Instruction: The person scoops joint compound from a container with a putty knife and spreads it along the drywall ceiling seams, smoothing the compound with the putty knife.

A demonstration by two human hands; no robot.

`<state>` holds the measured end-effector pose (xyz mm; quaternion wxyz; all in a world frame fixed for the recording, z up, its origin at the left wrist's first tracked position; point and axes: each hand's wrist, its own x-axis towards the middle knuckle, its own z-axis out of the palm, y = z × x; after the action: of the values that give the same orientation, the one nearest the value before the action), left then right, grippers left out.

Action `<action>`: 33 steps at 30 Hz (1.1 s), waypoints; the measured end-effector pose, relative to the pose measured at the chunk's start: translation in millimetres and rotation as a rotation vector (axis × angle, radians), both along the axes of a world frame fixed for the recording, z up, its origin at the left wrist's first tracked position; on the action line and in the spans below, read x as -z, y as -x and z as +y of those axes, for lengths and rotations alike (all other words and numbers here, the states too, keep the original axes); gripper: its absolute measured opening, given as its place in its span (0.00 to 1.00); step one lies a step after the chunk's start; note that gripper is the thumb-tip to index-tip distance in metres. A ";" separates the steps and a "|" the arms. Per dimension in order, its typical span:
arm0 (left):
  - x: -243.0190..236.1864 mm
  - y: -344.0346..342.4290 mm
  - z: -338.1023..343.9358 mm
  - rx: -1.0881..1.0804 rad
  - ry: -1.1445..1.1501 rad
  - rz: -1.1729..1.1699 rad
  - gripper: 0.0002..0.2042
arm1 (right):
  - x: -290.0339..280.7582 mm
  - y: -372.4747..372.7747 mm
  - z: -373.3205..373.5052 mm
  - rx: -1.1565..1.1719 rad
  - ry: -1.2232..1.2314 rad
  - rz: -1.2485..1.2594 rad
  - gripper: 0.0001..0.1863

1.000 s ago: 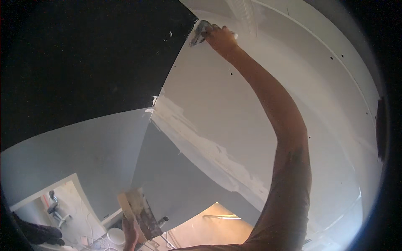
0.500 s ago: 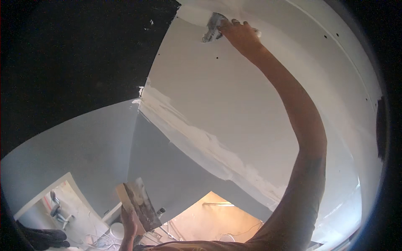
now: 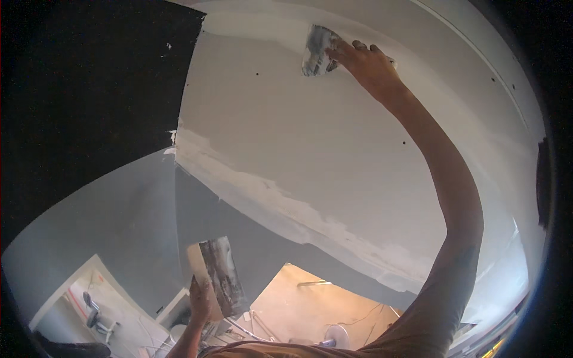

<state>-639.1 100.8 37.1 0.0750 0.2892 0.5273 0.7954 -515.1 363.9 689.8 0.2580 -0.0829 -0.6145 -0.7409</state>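
Observation:
My right hand (image 3: pixel 371 67) is raised far up and closed around a putty knife (image 3: pixel 319 50). The knife's blade, smeared grey and white, lies at the pale board ceiling (image 3: pixel 298 113), beside a smooth white band of filler (image 3: pixel 256 27). Low on the left, my left hand (image 3: pixel 201 300) grips a wide taping knife (image 3: pixel 222 275) by its beige edge piece. Streaks of dark and white residue mark its broad metal blade, which is held apart from the ceiling.
A rough white filler seam (image 3: pixel 280 209) runs where the ceiling meets the grey wall (image 3: pixel 233 230). A dark area (image 3: pixel 95 77) borders the ceiling on the left. Below are a lit doorway opening (image 3: pixel 292 292), a round white fan-like object (image 3: pixel 336 336) and another white-framed opening (image 3: pixel 98 262).
The view has shifted across the ceiling. My right hand and the putty knife have moved a little right along the band, and more of the blade shows. My left hand has lifted the taping knife slightly.

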 end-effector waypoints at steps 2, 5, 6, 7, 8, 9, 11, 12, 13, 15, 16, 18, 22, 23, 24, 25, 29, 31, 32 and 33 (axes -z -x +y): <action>-35.1 -14.0 1.7 0.032 0.033 -0.011 0.19 | 1.2 -23.0 4.6 0.019 -0.007 0.010 0.31; -60.7 -25.4 10.9 0.066 0.065 -0.003 0.18 | 2.8 -51.1 7.5 0.047 -0.005 0.003 0.33; -63.8 -28.5 14.5 0.069 0.066 0.015 0.17 | 3.2 -59.5 8.0 0.021 -0.010 -0.003 0.34; -64.9 -30.8 18.7 0.075 0.068 0.022 0.17 | 3.6 -66.5 9.2 -0.006 -0.013 -0.010 0.34; -64.8 -32.8 24.8 0.096 0.052 -0.011 0.17 | 3.3 -73.5 11.1 0.001 -0.011 -0.004 0.34; -64.7 -34.8 30.7 0.117 0.036 -0.045 0.16 | 3.1 -80.3 12.9 0.006 -0.017 -0.003 0.34; -66.9 -39.9 39.6 0.128 0.018 -0.027 0.16 | 3.4 -94.8 14.7 0.019 -0.016 0.001 0.34; -68.9 -42.6 43.1 0.131 -0.005 -0.013 0.16 | 3.3 -102.4 15.2 0.021 -0.022 0.001 0.33; -70.5 -46.1 46.7 0.137 -0.001 -0.008 0.16 | 3.6 -110.2 16.4 0.023 -0.030 0.000 0.33; -74.7 -53.0 52.5 0.152 -0.007 -0.032 0.16 | 3.1 -124.2 21.3 -0.004 -0.020 -0.008 0.32; -81.0 -56.3 54.1 0.160 -0.004 -0.025 0.16 | 2.2 -131.9 22.0 -0.033 -0.013 -0.019 0.32; -95.9 -62.8 55.5 0.221 -0.011 -0.036 0.17 | 0.7 -145.7 23.2 -0.050 -0.002 -0.018 0.31; -99.3 -72.9 71.4 0.226 -0.062 -0.026 0.17 | 4.4 -159.9 24.7 -0.026 -0.009 -0.024 0.32; -97.4 -72.8 73.8 0.236 -0.050 -0.047 0.17 | 7.0 -161.2 24.6 -0.021 -0.009 -0.022 0.32; -95.4 -72.6 77.1 0.245 -0.037 -0.069 0.18 | 10.7 -163.2 24.6 0.035 -0.013 -0.004 0.33; -99.9 -72.2 76.7 0.251 -0.032 -0.071 0.18 | 8.6 -165.0 19.8 0.092 -0.012 0.012 0.34; -105.5 -67.4 85.9 0.306 -0.075 -0.156 0.19 | 0.5 -178.9 17.7 0.187 0.069 0.021 0.36; -100.6 -64.6 93.6 0.329 -0.115 -0.181 0.20 | 0.0 -190.1 28.2 0.192 0.105 0.027 0.36; -97.2 -63.4 96.4 0.333 -0.102 -0.194 0.20 | 0.4 -196.9 32.0 0.189 0.106 0.026 0.36; -94.4 -63.3 98.4 0.337 -0.090 -0.206 0.21 | 1.6 -205.0 34.1 0.179 0.163 0.038 0.37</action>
<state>-575.8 199.2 131.5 0.2474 0.2936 0.4249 0.8198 -310.1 397.9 688.2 0.1950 -0.1719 -0.6579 -0.7068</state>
